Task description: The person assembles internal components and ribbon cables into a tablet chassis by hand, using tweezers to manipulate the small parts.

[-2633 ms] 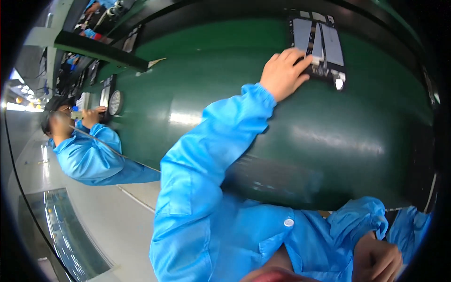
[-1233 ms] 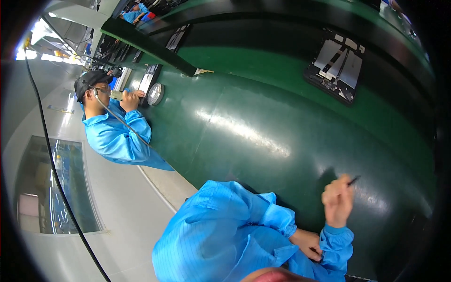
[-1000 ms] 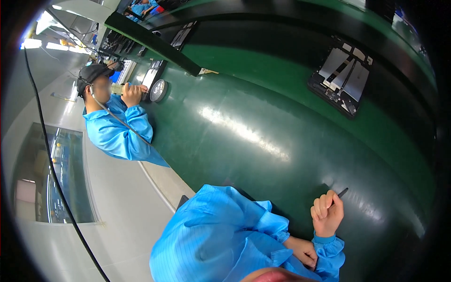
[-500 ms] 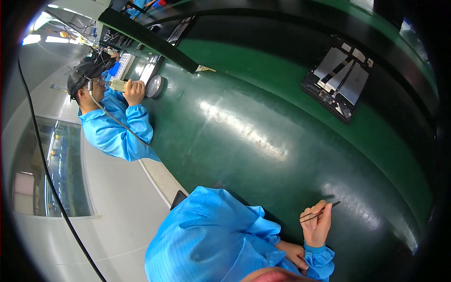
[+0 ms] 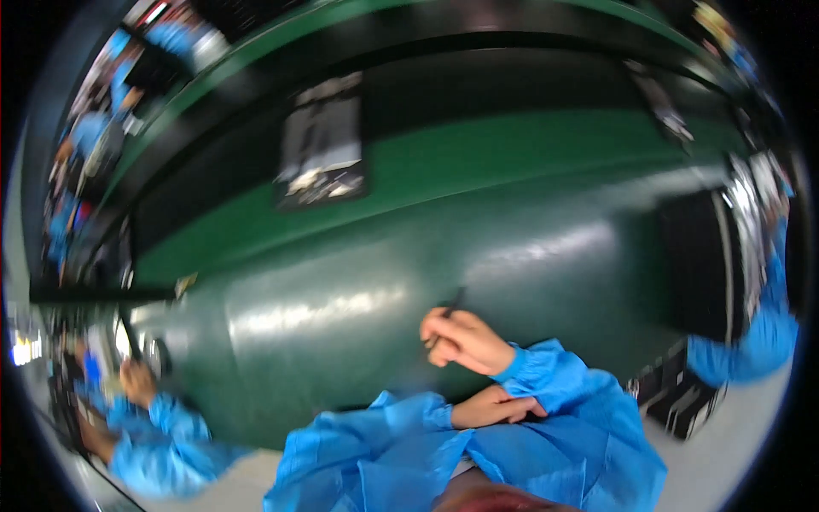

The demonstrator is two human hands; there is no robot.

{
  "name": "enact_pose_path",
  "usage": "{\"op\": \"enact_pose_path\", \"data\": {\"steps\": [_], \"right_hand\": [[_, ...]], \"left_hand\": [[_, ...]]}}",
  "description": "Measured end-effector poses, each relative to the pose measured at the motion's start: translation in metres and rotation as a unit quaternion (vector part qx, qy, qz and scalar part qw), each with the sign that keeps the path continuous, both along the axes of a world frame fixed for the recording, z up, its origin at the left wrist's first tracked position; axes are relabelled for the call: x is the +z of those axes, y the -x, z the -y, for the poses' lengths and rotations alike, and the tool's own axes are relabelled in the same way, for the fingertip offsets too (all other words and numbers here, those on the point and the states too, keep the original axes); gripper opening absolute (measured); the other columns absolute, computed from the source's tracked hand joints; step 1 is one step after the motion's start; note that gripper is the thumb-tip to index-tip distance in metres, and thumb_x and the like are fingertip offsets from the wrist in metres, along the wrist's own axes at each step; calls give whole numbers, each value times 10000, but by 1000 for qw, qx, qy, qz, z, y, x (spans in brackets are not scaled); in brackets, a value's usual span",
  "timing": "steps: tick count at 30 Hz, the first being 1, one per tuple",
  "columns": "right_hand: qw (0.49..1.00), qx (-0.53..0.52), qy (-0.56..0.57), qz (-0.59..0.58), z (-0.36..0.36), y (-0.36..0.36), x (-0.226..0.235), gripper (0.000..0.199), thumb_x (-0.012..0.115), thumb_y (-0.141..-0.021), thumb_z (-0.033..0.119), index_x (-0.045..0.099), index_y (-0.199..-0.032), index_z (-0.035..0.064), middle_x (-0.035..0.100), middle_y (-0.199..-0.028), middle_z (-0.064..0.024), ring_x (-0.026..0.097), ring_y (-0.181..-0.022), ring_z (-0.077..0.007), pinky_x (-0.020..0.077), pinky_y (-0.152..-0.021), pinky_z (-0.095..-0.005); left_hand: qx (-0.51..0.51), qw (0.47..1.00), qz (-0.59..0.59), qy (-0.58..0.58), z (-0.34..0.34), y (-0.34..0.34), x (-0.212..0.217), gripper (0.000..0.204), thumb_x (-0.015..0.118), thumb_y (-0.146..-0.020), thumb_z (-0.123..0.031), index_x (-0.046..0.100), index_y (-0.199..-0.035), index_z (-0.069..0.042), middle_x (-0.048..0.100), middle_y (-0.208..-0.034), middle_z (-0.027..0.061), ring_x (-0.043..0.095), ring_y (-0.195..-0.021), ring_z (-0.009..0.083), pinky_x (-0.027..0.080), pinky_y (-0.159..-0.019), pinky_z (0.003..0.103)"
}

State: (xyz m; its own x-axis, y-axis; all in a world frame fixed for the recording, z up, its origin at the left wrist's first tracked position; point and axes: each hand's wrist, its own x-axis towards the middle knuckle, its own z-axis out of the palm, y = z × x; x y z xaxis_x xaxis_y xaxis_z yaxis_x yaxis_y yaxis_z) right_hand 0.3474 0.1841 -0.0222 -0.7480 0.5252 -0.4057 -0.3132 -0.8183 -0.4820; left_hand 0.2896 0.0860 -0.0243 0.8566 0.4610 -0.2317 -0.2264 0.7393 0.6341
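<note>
My right hand (image 5: 465, 340) is raised a little over the green work surface (image 5: 358, 358), its fingers closed around thin dark tweezers (image 5: 456, 300) that point away from me. Motion blurs their tips. Below it, my left hand (image 5: 497, 407) lies at the near edge of the bench, tucked against my right sleeve. Its fingers are stretched out and appear to hold nothing. Beyond both hands, on the dark strip along the bench, an opened flat tablet-like device (image 5: 322, 141) shows pale panels and inner parts. Neither hand touches it.
At left, a co-worker in a blue smock (image 5: 162, 448) sits at the same bench. Black stacked trays (image 5: 704, 264) stand at the right, beside another person's blue sleeve (image 5: 746, 350). A second device (image 5: 661, 102) lies on the far right of the dark strip. More workers are behind.
My view has swung to the right, so the opened device and co-worker appear farther left and the black trays come into sight. My right hand still holds the tweezers; my left stays by the right sleeve.
</note>
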Motion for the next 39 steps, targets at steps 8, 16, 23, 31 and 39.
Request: {"op": "enact_pose_path", "data": {"steps": [8,16,23,31,39], "right_hand": [[996,-7,-68,-62,1,-4,0,302,432,-1058,318,571,-1052,49,424,-580,53,439,-541,-84,403,-573,-267],[996,-22,-70,-41,-1,-8,-6,321,451,-1047,354,558,-1087,54,498,-572,7,543,-576,-113,451,-599,-270],[992,-25,-116,-34,-1,-10,-10,294,479,-1035,374,582,-1060,100,557,-636,7,550,-603,-85,479,-612,-269],[983,-8,-172,-61,0,-16,-14,132,625,-964,206,538,-972,108,464,-619,56,434,-546,-38,389,-566,-231],[978,29,-193,-77,-2,-19,-26,142,660,-942,198,563,-969,98,518,-688,61,488,-582,-36,427,-579,-232]], "left_hand": [[-35,999,-9,-17,-1,-1,-1,165,537,-1011,-173,633,-922,-72,465,-738,-79,403,-676,9,322,-615,192],[8,963,-127,-236,4,-20,15,400,680,-927,-116,362,-684,-120,353,-677,-72,303,-640,42,284,-566,218],[-35,911,-194,-364,10,-25,-10,427,732,-873,-298,498,-631,-37,464,-595,62,401,-550,153,336,-501,354],[-5,913,-168,-372,9,-32,-13,421,719,-893,-236,427,-642,-65,391,-603,26,351,-565,133,301,-511,326],[17,939,-161,-304,9,-33,-4,460,727,-901,-155,354,-636,-104,317,-616,-67,273,-599,49,252,-509,252]]}}
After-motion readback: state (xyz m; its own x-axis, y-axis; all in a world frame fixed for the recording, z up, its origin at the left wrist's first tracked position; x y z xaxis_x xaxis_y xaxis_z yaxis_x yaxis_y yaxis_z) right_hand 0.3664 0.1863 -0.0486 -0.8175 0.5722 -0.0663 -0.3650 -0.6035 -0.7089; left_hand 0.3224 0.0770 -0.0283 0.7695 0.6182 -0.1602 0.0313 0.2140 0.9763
